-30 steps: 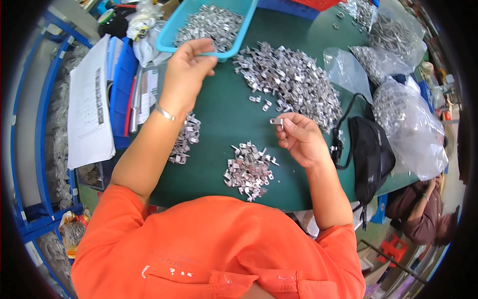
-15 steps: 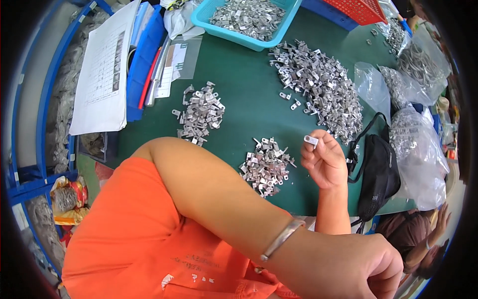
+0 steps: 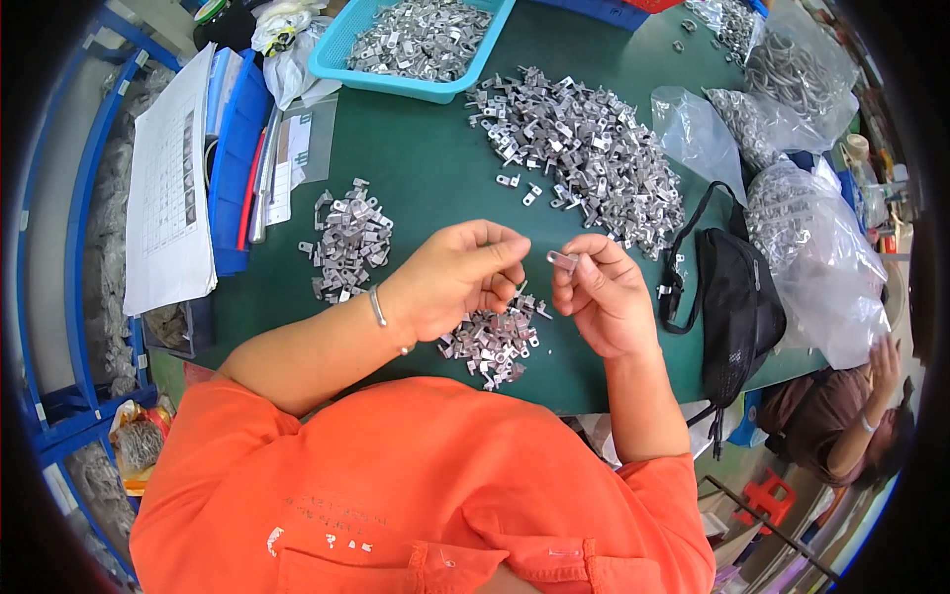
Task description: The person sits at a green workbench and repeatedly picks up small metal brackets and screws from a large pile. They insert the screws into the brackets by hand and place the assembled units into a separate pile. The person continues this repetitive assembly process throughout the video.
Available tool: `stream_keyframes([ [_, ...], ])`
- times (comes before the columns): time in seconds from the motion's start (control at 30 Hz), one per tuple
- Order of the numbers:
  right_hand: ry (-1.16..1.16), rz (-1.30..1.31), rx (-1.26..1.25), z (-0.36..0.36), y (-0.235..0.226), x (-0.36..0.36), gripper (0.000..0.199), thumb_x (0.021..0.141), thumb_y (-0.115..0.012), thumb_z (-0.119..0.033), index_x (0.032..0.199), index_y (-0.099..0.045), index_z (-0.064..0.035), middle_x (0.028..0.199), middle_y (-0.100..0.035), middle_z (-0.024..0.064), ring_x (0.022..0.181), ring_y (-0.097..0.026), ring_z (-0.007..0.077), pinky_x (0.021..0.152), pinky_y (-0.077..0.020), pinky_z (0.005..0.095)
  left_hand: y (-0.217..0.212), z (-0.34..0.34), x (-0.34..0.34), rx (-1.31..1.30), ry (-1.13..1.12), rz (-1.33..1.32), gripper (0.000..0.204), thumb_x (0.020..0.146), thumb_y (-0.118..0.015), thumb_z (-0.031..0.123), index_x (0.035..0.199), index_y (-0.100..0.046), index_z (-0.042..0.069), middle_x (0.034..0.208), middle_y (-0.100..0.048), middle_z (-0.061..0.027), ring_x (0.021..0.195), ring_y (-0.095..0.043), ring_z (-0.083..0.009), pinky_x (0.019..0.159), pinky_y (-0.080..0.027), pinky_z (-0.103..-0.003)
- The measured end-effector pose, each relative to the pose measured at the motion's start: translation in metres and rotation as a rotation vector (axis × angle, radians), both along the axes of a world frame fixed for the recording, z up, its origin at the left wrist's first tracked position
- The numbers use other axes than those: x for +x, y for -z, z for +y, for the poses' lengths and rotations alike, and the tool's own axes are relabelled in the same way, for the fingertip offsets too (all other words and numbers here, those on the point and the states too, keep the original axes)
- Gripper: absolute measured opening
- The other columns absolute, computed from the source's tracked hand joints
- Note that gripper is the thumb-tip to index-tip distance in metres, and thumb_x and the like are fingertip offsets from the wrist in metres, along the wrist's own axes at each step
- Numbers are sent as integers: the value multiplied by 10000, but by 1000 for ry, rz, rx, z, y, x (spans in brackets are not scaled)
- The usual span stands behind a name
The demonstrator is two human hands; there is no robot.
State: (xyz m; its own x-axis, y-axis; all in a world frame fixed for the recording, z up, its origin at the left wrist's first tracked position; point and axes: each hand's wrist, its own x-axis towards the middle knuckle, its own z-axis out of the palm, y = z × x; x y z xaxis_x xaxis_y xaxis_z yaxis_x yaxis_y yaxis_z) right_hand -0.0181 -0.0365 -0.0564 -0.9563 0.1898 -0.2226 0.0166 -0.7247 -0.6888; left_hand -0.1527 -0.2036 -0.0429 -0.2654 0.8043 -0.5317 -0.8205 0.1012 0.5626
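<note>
Between the thumb and fingers of my right hand (image 3: 609,297) is a small silver metal bracket (image 3: 561,260) with a flat tab, pointing toward my other hand. My left hand (image 3: 460,277) is closed in a pinch a short way left of the bracket, apart from it. Whatever its fingertips may hold cannot be made out. Below and between the hands lies a small pile of similar brackets (image 3: 495,346), partly covered by my left hand. Another small bracket pile (image 3: 348,241) sits left of my left wrist, and a larger bracket heap (image 3: 584,148) spreads beyond my right hand.
A turquoise basket (image 3: 396,87) full of metal parts stands at the back. A black bag (image 3: 737,307) and clear plastic bags of parts (image 3: 807,247) line the right. Papers (image 3: 170,188) and a blue bin (image 3: 233,178) are at the left. Another person (image 3: 821,416) is at far right.
My left arm has swung from the lower right back over the table, and the left hand is now beside the right. The right hand still holds the bracket. The view has shifted.
</note>
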Motion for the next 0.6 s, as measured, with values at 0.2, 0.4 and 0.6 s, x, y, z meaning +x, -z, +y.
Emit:
stream_keyframes([
  [0.2,71,174,683,-15,6,1,165,929,-560,20,1085,-611,33,1051,-622,112,808,-614,121,657,-525,254,6,-3,1,98,0,225,121,906,-651,84,969,-626,-16,846,-655,-62,758,-662,-148,681,-558,-269],
  [0.4,-88,-149,254,-11,-8,3,195,974,-516,-49,1128,-576,55,944,-667,136,810,-663,174,686,-559,263,14,-7,14,243,-130,804,84,855,-657,-46,937,-641,-39,1007,-638,-110,893,-656,-170,758,-557,-271],
  [0.6,89,-21,536,-27,-1,7,170,892,-617,46,1060,-595,42,934,-676,103,802,-656,129,686,-552,246,10,-12,15,220,-111,976,96,836,-635,-102,895,-643,-26,1035,-625,-121,904,-640,-158,759,-543,-265],
])
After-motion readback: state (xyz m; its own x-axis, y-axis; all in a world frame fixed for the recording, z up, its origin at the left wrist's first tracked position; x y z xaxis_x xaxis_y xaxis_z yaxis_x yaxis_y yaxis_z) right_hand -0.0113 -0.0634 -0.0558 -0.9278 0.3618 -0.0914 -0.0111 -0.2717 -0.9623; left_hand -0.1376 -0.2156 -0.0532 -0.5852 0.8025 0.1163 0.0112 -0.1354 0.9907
